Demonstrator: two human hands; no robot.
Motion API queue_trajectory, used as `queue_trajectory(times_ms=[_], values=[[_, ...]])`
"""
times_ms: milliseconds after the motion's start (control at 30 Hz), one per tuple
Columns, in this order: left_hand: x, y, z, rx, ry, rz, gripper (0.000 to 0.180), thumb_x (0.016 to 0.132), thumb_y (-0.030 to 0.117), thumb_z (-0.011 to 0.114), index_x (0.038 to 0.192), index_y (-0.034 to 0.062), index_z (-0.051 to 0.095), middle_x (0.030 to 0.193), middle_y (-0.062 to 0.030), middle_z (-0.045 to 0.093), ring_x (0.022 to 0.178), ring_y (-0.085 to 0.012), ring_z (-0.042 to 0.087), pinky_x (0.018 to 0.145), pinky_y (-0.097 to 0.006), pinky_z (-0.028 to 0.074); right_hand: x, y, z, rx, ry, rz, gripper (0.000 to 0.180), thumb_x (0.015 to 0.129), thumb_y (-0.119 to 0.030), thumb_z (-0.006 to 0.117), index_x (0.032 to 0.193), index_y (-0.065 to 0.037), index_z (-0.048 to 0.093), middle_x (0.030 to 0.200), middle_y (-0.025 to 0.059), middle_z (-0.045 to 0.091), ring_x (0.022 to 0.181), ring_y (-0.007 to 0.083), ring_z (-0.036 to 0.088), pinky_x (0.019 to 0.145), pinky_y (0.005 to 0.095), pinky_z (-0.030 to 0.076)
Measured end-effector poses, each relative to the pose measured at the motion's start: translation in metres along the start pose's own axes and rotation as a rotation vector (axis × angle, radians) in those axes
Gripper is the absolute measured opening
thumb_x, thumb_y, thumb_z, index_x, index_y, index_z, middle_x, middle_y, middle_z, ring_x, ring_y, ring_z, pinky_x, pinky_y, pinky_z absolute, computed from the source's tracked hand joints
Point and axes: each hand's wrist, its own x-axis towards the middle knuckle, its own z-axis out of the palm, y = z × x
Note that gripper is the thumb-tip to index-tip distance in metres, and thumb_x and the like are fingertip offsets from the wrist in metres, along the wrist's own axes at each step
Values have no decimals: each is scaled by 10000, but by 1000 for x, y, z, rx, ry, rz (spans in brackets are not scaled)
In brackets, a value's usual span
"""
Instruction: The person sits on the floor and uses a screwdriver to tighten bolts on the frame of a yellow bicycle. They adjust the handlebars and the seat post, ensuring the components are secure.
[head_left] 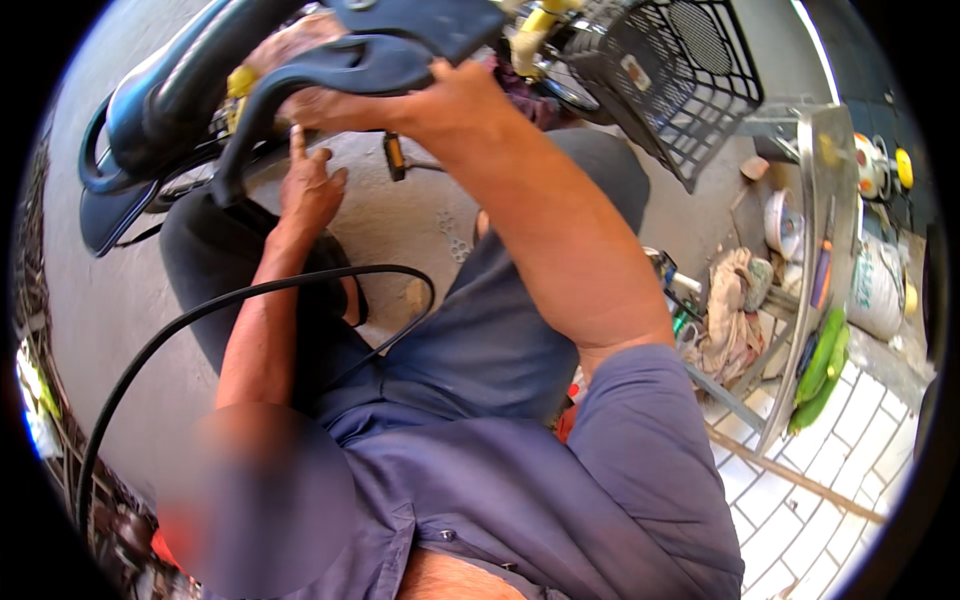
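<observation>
A bicycle stands before me, with a dark blue moulded, curved seat part (370,65) and a pedal (397,158) with an orange reflector. My right arm reaches across to its far left, and my right hand (335,108) is behind the curved dark blue arm of that part. Its fingers are mostly hidden, so I cannot tell what they grip. Just below it is my left hand (313,190), index finger stretched up toward the right hand and the other fingers loosely bent and apart. Nothing shows in the left hand.
A black plastic basket (690,80) sits at the bicycle's front. A black cable (250,290) loops over my lap. To the right stand a metal-framed table (815,270), a crumpled cloth (728,310), a bowl (783,220), green gourds (822,370) and a white sack (878,285).
</observation>
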Motion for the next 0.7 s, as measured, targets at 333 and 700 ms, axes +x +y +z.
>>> queue_trajectory(times_ms=[333, 700], values=[[-6, -1, -3, -3, 35, 7, 404, 817, 210, 678, 1157, 1, 616, 1404, -240, 384, 1079, -439, 585, 929, -478, 470, 15, -10, 11, -14, -53, 213, 165, 790, -173, 659, 904, -94, 571, 720, 119, 605, 673, 300, 633, 607, 391, 513], [2, -37, 36, -182, 114, 90, 406, 756, 104, 653, 1150, 37, 580, 1463, -316, 284, 925, -494, 609, 817, -530, 503, 29, -39, 1, 169, -52, 397, 290, 774, -248, 754, 904, -74, 561, 734, 127, 610, 724, 321, 639, 638, 385, 497]])
